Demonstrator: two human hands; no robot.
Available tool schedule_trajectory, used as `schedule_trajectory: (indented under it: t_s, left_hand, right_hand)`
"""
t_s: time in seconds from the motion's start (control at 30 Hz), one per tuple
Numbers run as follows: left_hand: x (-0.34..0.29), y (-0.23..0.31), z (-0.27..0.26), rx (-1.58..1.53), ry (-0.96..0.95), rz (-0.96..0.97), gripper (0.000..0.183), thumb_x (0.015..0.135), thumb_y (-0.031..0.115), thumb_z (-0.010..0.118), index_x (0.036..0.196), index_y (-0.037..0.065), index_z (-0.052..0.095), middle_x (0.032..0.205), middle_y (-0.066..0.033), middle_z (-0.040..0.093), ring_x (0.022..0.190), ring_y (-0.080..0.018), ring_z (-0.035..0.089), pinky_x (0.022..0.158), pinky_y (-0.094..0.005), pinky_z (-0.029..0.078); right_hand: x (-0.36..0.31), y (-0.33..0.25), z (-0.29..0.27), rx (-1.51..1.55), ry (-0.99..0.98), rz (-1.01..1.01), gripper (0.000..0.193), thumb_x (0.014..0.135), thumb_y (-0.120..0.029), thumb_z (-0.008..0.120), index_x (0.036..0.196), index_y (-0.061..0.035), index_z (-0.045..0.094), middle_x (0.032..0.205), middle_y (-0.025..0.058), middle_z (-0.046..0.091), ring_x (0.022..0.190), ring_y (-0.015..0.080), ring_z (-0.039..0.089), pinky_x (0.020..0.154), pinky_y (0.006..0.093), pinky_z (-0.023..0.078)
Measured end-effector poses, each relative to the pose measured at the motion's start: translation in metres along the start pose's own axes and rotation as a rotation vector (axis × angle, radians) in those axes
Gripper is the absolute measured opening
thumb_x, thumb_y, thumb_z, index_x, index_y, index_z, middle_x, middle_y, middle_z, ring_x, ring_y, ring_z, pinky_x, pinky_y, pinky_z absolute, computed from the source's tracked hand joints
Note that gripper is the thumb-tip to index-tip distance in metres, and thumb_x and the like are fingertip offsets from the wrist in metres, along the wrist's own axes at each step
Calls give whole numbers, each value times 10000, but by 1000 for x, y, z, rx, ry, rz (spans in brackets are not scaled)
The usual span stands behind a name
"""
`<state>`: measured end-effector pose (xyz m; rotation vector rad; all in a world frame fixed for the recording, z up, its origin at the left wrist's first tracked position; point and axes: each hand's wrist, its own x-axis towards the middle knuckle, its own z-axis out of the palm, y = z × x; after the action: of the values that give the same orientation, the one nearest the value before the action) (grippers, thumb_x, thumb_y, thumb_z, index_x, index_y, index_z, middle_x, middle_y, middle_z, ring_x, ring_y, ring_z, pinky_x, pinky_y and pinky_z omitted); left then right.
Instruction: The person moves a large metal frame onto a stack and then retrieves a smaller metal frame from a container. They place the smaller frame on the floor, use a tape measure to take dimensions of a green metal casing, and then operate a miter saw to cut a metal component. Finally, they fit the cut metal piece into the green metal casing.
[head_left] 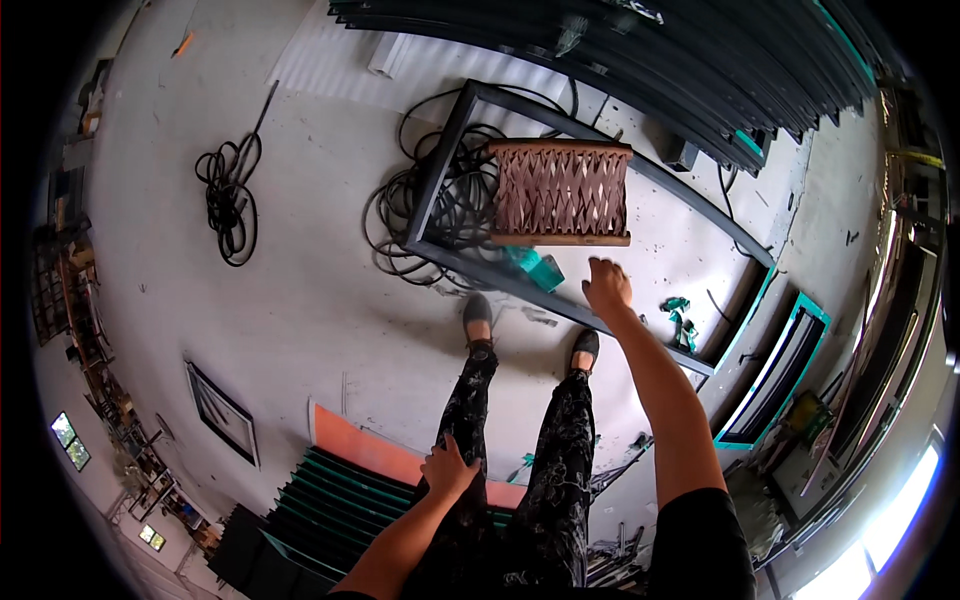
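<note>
A dark grey rectangular metal frame (490, 279) lies on the floor in front of my feet. Within its outline stands what looks like a low stool (562, 190), with crisscrossed brown straps between two wooden rails. My right hand (607, 288) is stretched forward over the frame's near side, just short of the stool's near right corner. Its fingers are loosely bent, with nothing visible in them. My left hand (450, 468) hangs beside my left leg, thumb and forefinger apart, holding nothing. A teal piece (538, 268) lies at the frame's near side, below the stool.
Black cable (385, 225) is heaped around the frame's left end; another coil (230, 205) lies farther left. Dark metal profiles (640, 50) are stacked at the far side. Teal clamp-like items (680, 320) and a teal-edged frame (775, 375) lie to the right. Dark slats (340, 510) sit behind me.
</note>
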<state>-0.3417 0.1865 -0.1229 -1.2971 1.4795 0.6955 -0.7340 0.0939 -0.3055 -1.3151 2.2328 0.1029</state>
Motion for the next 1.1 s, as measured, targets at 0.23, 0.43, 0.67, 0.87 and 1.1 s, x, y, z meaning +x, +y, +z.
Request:
schedule_trajectory:
  t_s: [0.23,0.43,0.67,0.87,1.1]
  left_hand:
    - [31,17,18,-46,163,45,671,810,420,648,1278,-32,480,1069,-249,578,881,-379,628,703,-479,519]
    - [45,17,40,-6,181,39,625,827,409,642,1237,-41,500,1050,-236,572,869,-369,619,686,-466,524]
    - [42,35,23,90,215,104,547,849,384,627,1175,-44,525,988,-205,575,774,-328,624,589,-439,528]
    - [40,54,7,154,293,133,433,829,362,616,1053,0,541,928,-196,583,765,-357,646,625,-474,537]
    - [37,88,1,265,363,196,375,832,358,618,991,23,565,925,-197,606,774,-359,652,655,-463,539]
  right_hand:
    - [114,19,69,-484,309,-9,415,878,-171,529,1291,-141,495,1212,145,541,1075,308,560,815,431,497]
    - [125,26,57,-455,212,-166,163,843,-157,569,987,-148,646,1056,134,564,804,276,645,697,384,530]
    - [42,13,-17,-38,219,-201,135,753,-157,571,843,-77,632,944,142,634,813,328,657,679,436,555]
    - [-163,79,-68,219,100,205,330,709,-276,736,912,-58,594,893,132,581,829,340,616,701,436,523]
    - [-365,203,-3,302,257,885,282,726,-263,740,777,-24,598,772,181,605,759,403,591,668,467,479]
